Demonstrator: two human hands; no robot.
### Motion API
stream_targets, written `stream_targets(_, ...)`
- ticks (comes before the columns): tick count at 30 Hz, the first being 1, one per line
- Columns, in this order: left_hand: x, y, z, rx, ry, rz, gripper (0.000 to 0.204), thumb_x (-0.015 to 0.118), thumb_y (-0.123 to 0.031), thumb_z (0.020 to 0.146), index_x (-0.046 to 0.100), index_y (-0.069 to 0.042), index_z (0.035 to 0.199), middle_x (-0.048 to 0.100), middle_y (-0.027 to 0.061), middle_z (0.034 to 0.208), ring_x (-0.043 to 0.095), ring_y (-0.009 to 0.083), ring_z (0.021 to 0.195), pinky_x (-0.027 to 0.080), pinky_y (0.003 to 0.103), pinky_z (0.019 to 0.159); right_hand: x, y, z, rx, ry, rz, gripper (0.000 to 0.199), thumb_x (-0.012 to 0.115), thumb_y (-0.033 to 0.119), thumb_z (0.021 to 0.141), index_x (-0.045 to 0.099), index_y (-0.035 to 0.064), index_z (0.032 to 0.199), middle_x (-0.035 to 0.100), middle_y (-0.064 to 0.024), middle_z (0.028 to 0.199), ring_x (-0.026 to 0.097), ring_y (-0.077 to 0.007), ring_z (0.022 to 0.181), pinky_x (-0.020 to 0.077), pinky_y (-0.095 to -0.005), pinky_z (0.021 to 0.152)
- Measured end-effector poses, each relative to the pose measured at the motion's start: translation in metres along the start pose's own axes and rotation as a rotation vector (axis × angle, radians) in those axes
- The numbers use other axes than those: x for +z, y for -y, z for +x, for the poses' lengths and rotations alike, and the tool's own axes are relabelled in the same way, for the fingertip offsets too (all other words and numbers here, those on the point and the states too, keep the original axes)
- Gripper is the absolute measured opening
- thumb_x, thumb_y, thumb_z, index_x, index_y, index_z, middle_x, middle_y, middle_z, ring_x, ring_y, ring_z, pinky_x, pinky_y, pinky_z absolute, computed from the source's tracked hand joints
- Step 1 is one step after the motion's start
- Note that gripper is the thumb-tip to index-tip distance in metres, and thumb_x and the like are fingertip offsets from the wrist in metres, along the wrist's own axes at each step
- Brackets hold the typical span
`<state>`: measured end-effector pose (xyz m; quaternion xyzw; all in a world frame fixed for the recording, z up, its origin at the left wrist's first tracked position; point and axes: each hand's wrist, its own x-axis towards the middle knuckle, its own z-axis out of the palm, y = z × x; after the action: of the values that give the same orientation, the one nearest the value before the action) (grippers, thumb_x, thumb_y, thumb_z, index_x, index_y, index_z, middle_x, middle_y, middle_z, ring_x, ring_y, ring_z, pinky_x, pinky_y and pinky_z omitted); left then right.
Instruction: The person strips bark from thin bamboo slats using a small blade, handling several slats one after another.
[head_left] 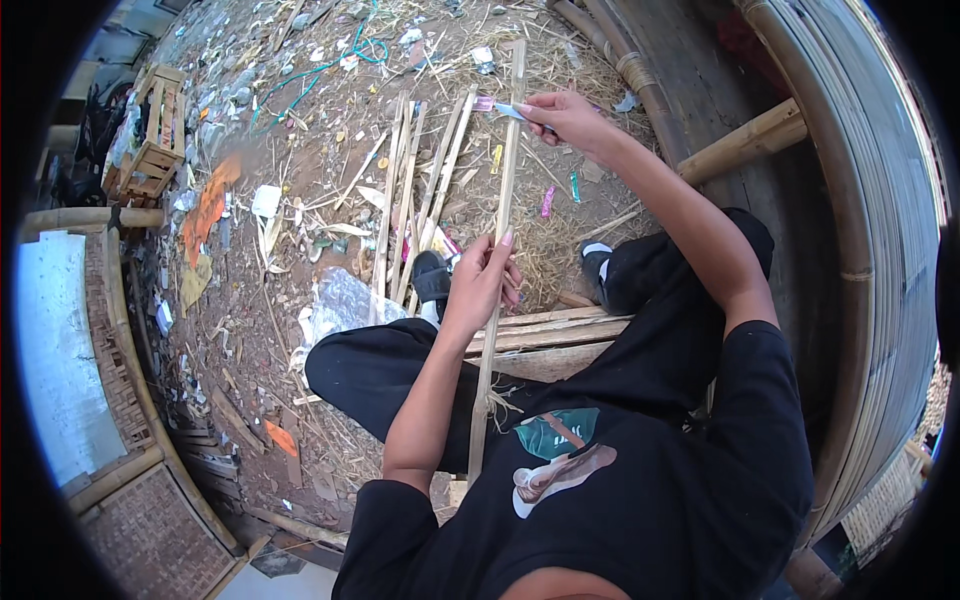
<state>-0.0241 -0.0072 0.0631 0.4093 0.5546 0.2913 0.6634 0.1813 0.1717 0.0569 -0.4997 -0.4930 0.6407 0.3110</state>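
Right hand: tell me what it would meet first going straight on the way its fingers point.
Going left, the right hand would probably meet the long, thin, pale strip of wood or bamboo first, though depth is unclear.

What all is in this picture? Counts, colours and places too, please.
strip: one, tan, centre
knife: one, pale-bladed, across the strip
loose strips: several, tan, ground
crate: one, brown, upper left
string: one, teal, top
scraps: two, orange, left side
plastic: one, clear, mid-left
litter: much, mixed, ground
bamboo slats: many, greyish, right
woven panels: two, brown, lower left
sheet: one, white, left edge
shoes: two, black, centre
clothes: two, black, bottom
left grip: one, bare, on strip
right grip: one, bare, on knife
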Motion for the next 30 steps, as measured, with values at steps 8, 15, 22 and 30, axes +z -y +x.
stream_targets(8,-0.009,-0.04,0.021,0.174,-0.043,-0.246,0.038,0.043,-0.039,0.102,0.046,-0.003,0.115,0.06,0.0103,0.077,0.059,0.0163,0.048,0.048,0.025,0.044,0.038,0.017,-0.036,-0.02,0.258,0.005,0.023,0.062,0.022,0.095,0.063,0.0,0.102,0.056,0.0032,0.067,0.047,-0.0026,0.053,0.0353,-0.0178,0.048)
stream_targets(15,-0.008,-0.063,0.031,0.178,-0.059,-0.358,0.047,0.038,-0.047,0.103,0.056,-0.005,0.092,0.053,0.0011,0.063,0.038,0.0045,0.038,0.028,0.02,0.035,0.055,0.029,-0.048,0.015,0.297,-0.059,0.023,0.062,0.022,0.095,0.06,-0.0002,0.101,0.059,0.0007,0.067,0.05,-0.0044,0.057,0.0383,-0.0202,0.05)
stream_targets(22,-0.009,-0.062,0.031,0.146,-0.089,-0.444,0.044,0.041,-0.046,0.102,0.054,-0.006,0.089,0.049,0.0,0.062,0.036,0.0047,0.039,0.026,0.02,0.034,0.042,0.042,-0.049,0.094,0.446,0.003,0.017,0.055,0.017,0.099,0.06,0.0008,0.1,0.054,0.0033,0.065,0.042,-0.0028,0.05,0.0291,-0.0188,0.044)
stream_targets(30,-0.017,-0.065,0.033,0.236,-0.051,-0.407,0.042,0.047,-0.043,0.101,0.053,-0.006,0.083,0.051,0.0013,0.063,0.042,0.0051,0.04,0.031,0.02,0.035,0.038,0.033,-0.039,0.285,0.6,0.357,0.021,0.049,0.018,0.101,0.057,-0.0015,0.097,0.039,0.0066,0.057,0.03,-0.0028,0.044,0.0243,-0.0198,0.042)
